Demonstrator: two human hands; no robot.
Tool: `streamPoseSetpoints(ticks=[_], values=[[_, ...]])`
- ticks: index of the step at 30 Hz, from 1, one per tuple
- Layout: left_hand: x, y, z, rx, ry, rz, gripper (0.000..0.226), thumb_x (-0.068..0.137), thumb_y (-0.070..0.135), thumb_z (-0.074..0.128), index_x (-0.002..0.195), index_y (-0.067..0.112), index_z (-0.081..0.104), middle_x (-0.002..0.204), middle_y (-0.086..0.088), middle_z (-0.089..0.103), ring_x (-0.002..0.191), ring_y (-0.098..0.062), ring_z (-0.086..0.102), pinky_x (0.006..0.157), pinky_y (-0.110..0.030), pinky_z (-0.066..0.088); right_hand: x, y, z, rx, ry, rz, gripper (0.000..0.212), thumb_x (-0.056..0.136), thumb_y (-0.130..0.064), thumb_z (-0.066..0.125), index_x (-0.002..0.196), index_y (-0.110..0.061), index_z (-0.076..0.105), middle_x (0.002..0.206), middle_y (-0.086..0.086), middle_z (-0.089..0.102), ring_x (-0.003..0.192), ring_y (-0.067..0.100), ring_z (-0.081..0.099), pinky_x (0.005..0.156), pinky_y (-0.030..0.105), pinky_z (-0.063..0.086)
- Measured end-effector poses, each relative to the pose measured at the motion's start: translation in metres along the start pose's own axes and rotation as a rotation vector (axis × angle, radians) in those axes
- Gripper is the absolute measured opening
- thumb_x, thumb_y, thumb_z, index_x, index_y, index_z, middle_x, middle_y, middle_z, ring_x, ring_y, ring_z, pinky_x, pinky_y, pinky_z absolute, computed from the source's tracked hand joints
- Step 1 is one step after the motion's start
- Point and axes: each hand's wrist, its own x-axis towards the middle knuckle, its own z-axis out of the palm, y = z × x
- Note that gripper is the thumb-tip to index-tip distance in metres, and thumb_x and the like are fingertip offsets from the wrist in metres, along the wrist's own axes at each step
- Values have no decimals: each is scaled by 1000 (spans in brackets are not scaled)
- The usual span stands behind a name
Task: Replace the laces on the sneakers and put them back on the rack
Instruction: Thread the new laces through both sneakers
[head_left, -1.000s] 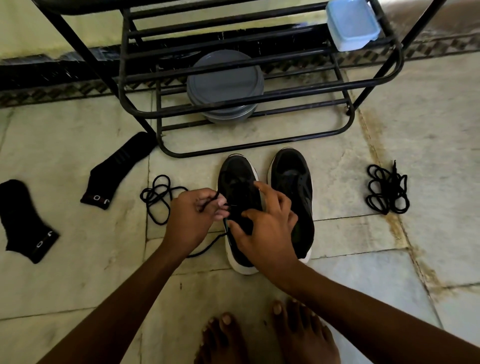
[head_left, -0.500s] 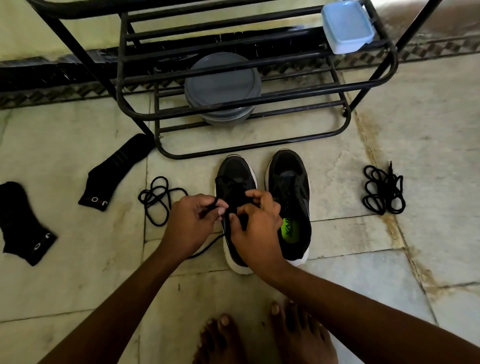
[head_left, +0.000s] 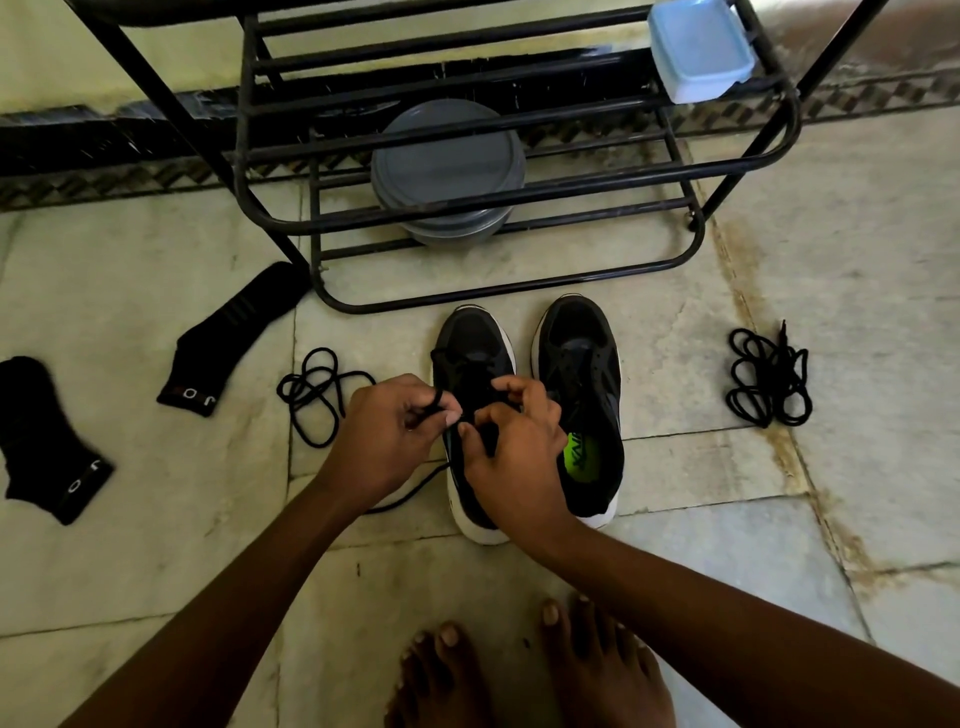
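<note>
The lace (head_left: 411, 488) is pinched in the left hand (head_left: 387, 436), at 9 o'clock of the sneaker (head_left: 472, 338), laid 12-to-6; its eyelet row is pinched by the nearer right hand (head_left: 519, 452).

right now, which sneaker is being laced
The left sneaker: the left hand and right hand pinch its lace over it. The right sneaker beside it just shows its green insole.

Left sneaker (head_left: 471, 340) lacing area covered, rack (head_left: 247, 93) top cut off, green insole (head_left: 582, 462) print illegible
</note>
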Motion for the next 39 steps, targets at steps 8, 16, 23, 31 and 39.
streamPoseSetpoints(ticks=[8,16,23,31,39], values=[[5,8,5,99,7,52,8,87,11,77,90,18,80,84,7,71,74,-4,66,69,-13,51,-2,3,0,-59,-1,-55,16,95,-27,63,103,-15,70,141,0,41,130,23,38,100,38,26],[8,8,7,-255,-49,-243,13,82,1,81,80,12,75,70,-1,74,64,-15,71,64,-26,59,-9,4,-1,-156,25,-172,54,91,-35,31,116,-7,69,146,14,42,126,35,43,95,44,44],[14,6,4,-222,-57,-203,10,81,2,81,81,12,78,75,3,76,73,-13,73,71,-27,59,-1,7,-6,-437,13,-278,38,90,-34,48,113,-10,67,146,16,44,126,38,42,91,51,44],[15,7,4,-198,-59,-195,22,86,-2,76,85,19,77,63,6,72,61,-7,70,62,-19,55,12,11,-9,-467,-4,-309,18,84,-27,75,91,-11,72,147,17,45,130,40,36,91,56,43],[10,2,4,-264,-65,-242,11,84,0,79,86,10,77,67,-7,73,64,-19,73,68,-31,61,19,8,-16,-436,-10,-303,22,84,-38,67,81,-18,75,153,11,40,131,40,31,93,57,40]])
